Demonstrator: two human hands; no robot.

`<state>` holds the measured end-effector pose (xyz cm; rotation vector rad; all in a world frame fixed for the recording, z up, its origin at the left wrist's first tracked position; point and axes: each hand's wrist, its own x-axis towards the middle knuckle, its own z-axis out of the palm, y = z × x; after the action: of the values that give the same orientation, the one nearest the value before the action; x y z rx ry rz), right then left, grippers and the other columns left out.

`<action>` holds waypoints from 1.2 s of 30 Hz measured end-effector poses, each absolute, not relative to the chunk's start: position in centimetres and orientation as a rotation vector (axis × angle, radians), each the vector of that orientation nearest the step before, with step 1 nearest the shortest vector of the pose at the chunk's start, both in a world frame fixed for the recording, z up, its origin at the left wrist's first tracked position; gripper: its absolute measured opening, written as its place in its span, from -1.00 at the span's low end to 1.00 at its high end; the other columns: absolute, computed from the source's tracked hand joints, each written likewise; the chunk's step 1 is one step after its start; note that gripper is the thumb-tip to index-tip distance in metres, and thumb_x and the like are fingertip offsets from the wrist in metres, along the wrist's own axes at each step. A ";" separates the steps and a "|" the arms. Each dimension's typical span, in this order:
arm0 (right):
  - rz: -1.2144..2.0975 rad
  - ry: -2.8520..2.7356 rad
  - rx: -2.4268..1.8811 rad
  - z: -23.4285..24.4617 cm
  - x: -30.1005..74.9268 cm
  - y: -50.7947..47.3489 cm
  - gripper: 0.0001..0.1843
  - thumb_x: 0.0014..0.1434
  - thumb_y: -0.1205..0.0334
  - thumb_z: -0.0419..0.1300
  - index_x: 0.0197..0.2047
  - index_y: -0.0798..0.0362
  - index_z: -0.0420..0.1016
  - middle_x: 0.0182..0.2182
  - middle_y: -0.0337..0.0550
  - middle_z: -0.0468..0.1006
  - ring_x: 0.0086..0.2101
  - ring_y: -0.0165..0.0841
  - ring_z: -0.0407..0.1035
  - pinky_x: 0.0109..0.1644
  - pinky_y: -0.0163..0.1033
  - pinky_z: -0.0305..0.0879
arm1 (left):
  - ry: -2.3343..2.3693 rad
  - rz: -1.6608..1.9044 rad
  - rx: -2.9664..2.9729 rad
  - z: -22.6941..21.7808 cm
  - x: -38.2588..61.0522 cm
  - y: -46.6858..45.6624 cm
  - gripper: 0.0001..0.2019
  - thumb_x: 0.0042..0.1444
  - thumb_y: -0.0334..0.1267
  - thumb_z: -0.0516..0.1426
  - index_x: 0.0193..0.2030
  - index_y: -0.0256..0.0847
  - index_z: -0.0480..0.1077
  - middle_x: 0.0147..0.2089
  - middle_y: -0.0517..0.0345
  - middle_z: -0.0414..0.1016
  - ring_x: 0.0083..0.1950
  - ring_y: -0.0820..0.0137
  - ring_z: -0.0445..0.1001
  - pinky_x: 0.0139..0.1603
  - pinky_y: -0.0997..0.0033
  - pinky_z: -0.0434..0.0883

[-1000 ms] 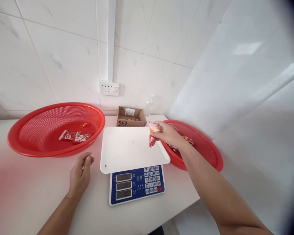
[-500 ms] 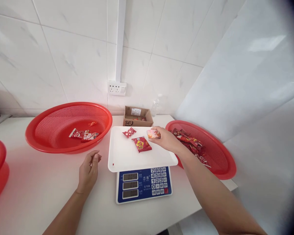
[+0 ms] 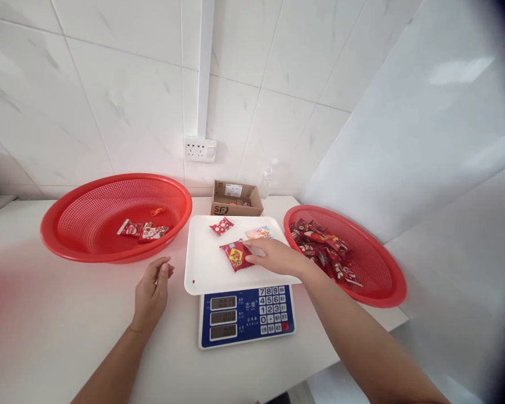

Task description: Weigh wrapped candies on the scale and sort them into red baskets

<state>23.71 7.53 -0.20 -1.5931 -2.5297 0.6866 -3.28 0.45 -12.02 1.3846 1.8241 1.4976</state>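
Observation:
My right hand reaches over the white tray of a scale, thumb and fingers closed on the right side of a red snack packet with a yellow diamond. Just behind those fingers lies a pink and pale packet, partly hidden by the hand. A small red packet with white dots rests near the tray's back left. My left hand is loosely curled left of the tray, with nothing visible in it. Below the tray shows the scale's blue panel with keys and displays.
A red basket with a few packets stands on the left. Another red basket, holding many packets, is at the right. Behind the tray are a cardboard box and a clear bottle, near the tiled wall.
The pink packet has left my right hand and now lies on the tray. That hand has moved nearer and onto the red packet, which has shifted slightly left. My left hand stays put.

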 end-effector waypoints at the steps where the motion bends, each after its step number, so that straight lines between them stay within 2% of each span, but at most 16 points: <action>1: 0.706 -2.520 -1.585 -0.1 23.5 7.5 -0.51 0.16 0.02 0.10 0.13 -0.03 0.38 0.12 -0.14 0.40 0.13 -0.18 0.23 0.18 -0.10 0.13 | 1.825 1.497 1.383 -12.1 -3.3 0.5 -0.60 0.13 0.05 -0.07 -0.12 -0.20 0.34 -0.31 0.09 0.49 -0.30 0.35 0.51 -0.21 0.32 0.46; 4: 0.613 -2.473 -1.524 -0.4 22.6 8.5 -0.49 0.18 -0.03 0.05 0.15 -0.02 0.36 0.15 -0.10 0.36 0.14 -0.20 0.20 0.21 -0.08 0.10 | 1.826 1.492 1.377 -12.2 -3.3 0.5 -0.60 0.12 0.06 -0.07 -0.12 -0.19 0.34 -0.31 0.09 0.49 -0.30 0.35 0.52 -0.21 0.32 0.46; 6: 0.521 -2.479 -1.487 -1.1 21.6 9.7 -0.43 0.20 -0.04 0.02 0.23 -0.03 0.26 0.25 -0.08 0.20 0.23 -0.18 0.04 0.27 -0.04 -0.02 | 1.828 1.487 1.382 -12.2 -3.3 0.5 -0.60 0.12 0.05 -0.07 -0.12 -0.19 0.34 -0.32 0.10 0.49 -0.30 0.35 0.51 -0.22 0.32 0.46; 9: 0.502 -2.578 -1.471 -2.2 19.8 11.7 -0.37 0.21 -0.13 -0.05 0.29 -0.10 0.13 0.35 -0.11 -0.08 0.31 -0.07 -0.28 0.28 0.15 -0.19 | 1.826 1.491 1.392 -12.0 -3.2 0.5 -0.61 0.12 0.05 -0.07 -0.13 -0.18 0.34 -0.32 0.10 0.48 -0.31 0.36 0.51 -0.22 0.32 0.46; 11: 0.507 -2.637 -1.469 -2.7 18.9 12.5 -0.37 0.21 -0.17 -0.09 0.29 -0.13 0.12 0.36 -0.13 -0.12 0.30 0.01 -0.36 0.25 0.27 -0.23 | 1.823 1.492 1.397 -11.9 -3.2 0.4 -0.61 0.11 0.06 -0.06 -0.14 -0.18 0.34 -0.33 0.10 0.48 -0.32 0.36 0.51 -0.23 0.32 0.46; 14: 0.519 -2.681 -1.404 -2.5 18.8 12.6 -0.44 0.23 -0.15 -0.12 0.20 -0.14 0.27 0.29 -0.14 0.09 0.28 0.02 -0.20 0.21 0.29 -0.15 | 1.825 1.487 1.395 -11.8 -3.1 0.3 -0.60 0.10 0.07 -0.07 -0.16 -0.18 0.35 -0.34 0.10 0.48 -0.33 0.35 0.51 -0.23 0.32 0.46; 17: 0.635 -2.659 -1.268 -1.8 20.3 12.2 -0.48 0.26 -0.13 -0.16 0.08 -0.12 0.41 0.15 -0.16 0.34 0.19 -0.11 0.10 0.22 0.12 0.01 | 1.825 1.489 1.383 -11.9 -3.1 0.4 -0.59 0.11 0.08 -0.07 -0.16 -0.19 0.35 -0.35 0.10 0.48 -0.33 0.35 0.51 -0.23 0.32 0.46; 19: 0.649 -2.572 -1.307 -1.7 21.9 12.1 -0.46 0.27 -0.11 -0.16 0.11 -0.06 0.40 0.14 -0.13 0.36 0.17 -0.18 0.15 0.23 0.02 0.03 | 1.825 1.482 1.381 -11.9 -3.2 0.4 -0.60 0.11 0.08 -0.07 -0.16 -0.19 0.35 -0.35 0.11 0.48 -0.33 0.36 0.51 -0.24 0.32 0.46; 22: 0.561 -2.469 -1.522 -2.3 24.3 11.8 -0.45 0.26 -0.08 -0.12 0.16 0.02 0.35 0.19 -0.05 0.29 0.22 -0.19 0.06 0.27 0.01 -0.03 | 1.821 1.469 1.387 -12.0 -3.2 0.5 -0.60 0.12 0.07 -0.07 -0.15 -0.18 0.34 -0.35 0.11 0.48 -0.33 0.36 0.51 -0.24 0.34 0.45; 27: 0.673 -2.461 -1.502 -2.4 26.7 9.0 -0.44 0.25 -0.10 -0.11 0.15 0.02 0.35 0.20 -0.07 0.29 0.22 -0.25 0.08 0.29 -0.06 -0.04 | 1.821 1.473 1.398 -12.1 -3.2 0.6 -0.64 0.13 0.03 -0.06 -0.15 -0.18 0.35 -0.36 0.13 0.47 -0.33 0.37 0.50 -0.25 0.36 0.44; 30: 0.667 -2.278 -1.551 -1.0 28.6 7.3 -0.48 0.24 -0.07 -0.08 0.16 -0.04 0.33 0.20 -0.14 0.28 0.19 -0.25 0.14 0.26 -0.08 0.05 | 1.825 1.493 1.398 -12.1 -3.1 0.5 -0.66 0.14 -0.01 -0.06 -0.15 -0.18 0.35 -0.36 0.14 0.47 -0.33 0.39 0.49 -0.23 0.35 0.44; 33: 0.467 -2.028 -1.781 0.0 31.7 7.2 -0.54 0.25 0.00 -0.09 0.10 -0.06 0.39 0.12 -0.14 0.40 0.11 -0.21 0.26 0.18 -0.07 0.16 | 1.829 1.495 1.388 -12.1 -3.0 0.4 -0.68 0.15 -0.04 -0.06 -0.14 -0.18 0.35 -0.36 0.15 0.46 -0.33 0.41 0.48 -0.21 0.37 0.43; 36: 0.310 -1.957 -2.110 -0.6 35.2 7.9 -0.64 0.20 0.09 -0.02 -0.08 -0.01 0.51 -0.12 -0.10 0.57 -0.10 -0.16 0.43 0.02 -0.05 0.29 | 1.814 1.502 1.386 -12.1 -2.8 0.5 -0.70 0.16 -0.07 -0.05 -0.13 -0.18 0.35 -0.36 0.16 0.46 -0.33 0.43 0.47 -0.21 0.39 0.43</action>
<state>35.21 7.91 -0.60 -2.1101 -1.9569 0.3104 -2.84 0.49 -12.15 1.3860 1.8139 1.5025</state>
